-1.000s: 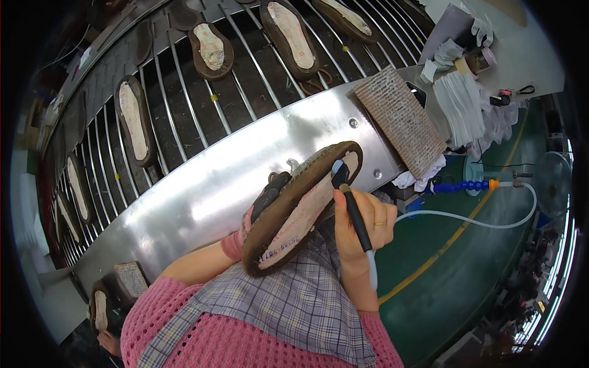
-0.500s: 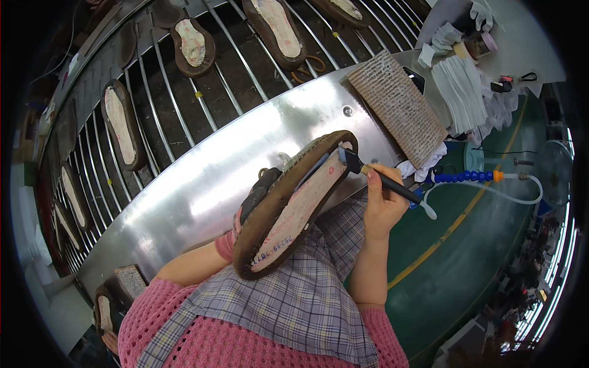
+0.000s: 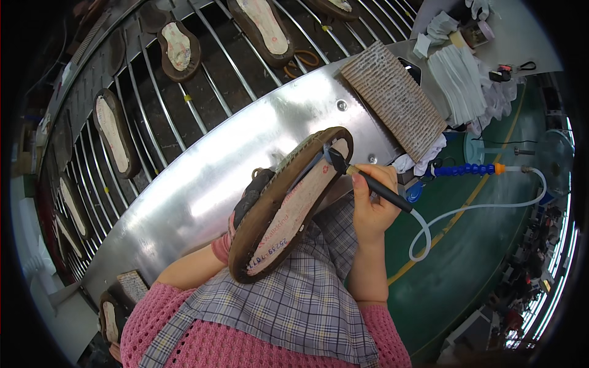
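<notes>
A brown shoe upper is tilted in front of me, its pale printed bottom facing up. My left hand supports it from behind and seems to wear a dark glove; most of its fingers are hidden by the shoe. In my right hand is a black-handled brush, gripped with thumb and fingers. The brush's dark head touches the bottom near the far end, by the inner left edge. A translucent tube runs from the handle's rear end and loops to the right.
Several more shoe uppers lie bottom-up on a conveyor of metal rollers. Between it and me is a curved metal ledge. A rough brown block, white cloths and a blue jointed hose are on the right.
The brush head has shifted left and slightly nearer along the shoe bottom, my right hand moving with it. The tube now hangs in a wider loop. Conveyor uppers appear a little further left.
</notes>
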`<state>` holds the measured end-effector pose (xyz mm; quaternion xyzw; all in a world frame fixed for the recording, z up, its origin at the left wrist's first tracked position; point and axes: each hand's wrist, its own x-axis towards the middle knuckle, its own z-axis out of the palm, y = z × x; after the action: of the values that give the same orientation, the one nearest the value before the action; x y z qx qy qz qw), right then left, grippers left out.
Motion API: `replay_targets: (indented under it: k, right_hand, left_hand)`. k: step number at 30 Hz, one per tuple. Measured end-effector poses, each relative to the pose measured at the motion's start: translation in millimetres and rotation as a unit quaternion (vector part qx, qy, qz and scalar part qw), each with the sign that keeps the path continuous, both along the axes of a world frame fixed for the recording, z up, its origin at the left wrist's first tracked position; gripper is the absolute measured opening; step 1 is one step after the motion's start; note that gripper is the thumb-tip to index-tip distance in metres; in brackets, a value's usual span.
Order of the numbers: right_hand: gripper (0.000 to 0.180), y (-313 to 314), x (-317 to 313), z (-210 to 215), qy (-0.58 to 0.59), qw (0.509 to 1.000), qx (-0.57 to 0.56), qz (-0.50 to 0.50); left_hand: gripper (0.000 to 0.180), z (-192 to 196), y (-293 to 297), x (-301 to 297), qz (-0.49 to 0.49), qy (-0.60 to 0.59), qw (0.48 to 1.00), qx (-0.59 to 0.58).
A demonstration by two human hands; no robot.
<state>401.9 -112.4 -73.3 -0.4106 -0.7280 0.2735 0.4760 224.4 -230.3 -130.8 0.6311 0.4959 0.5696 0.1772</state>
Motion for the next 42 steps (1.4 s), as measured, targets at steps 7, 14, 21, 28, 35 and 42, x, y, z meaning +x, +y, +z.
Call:
replay_targets:
  k: [7,14,21,28,35,42]
  right_hand:
    - [0.010,-3.0,5.4,-2.4,0.089,0.987,-0.128,0.040]
    - [0.012,11.9,0.4,-14.7,0.094,0.991,-0.085,-0.034]
    - [0.012,13.1,-1.5,-15.0,0.013,0.999,0.008,-0.048]
    - [0.013,4.0,1.7,-7.6,0.052,0.998,-0.037,0.031]
    - [0.015,-11.7,1.6,7.7,0.031,0.992,-0.055,0.106]
    - [0.025,-31.8,-2.9,28.7,-0.030,0.984,-0.027,0.176]
  left_hand:
    - [0.074,-3.1,-8.9,3.6,-0.063,-0.213,0.971,-0.088]
    - [0.068,-7.3,-11.8,4.0,-0.144,-0.384,0.903,-0.129]
    - [0.063,-14.9,-12.4,3.7,-0.230,-0.567,0.775,-0.157]
    - [0.059,-24.2,-9.6,7.2,-0.284,-0.682,0.652,-0.172]
    - [0.054,-29.1,-8.6,8.6,-0.310,-0.733,0.578,-0.178]
    - [0.054,-18.7,-8.1,5.9,-0.268,-0.689,0.646,-0.189]
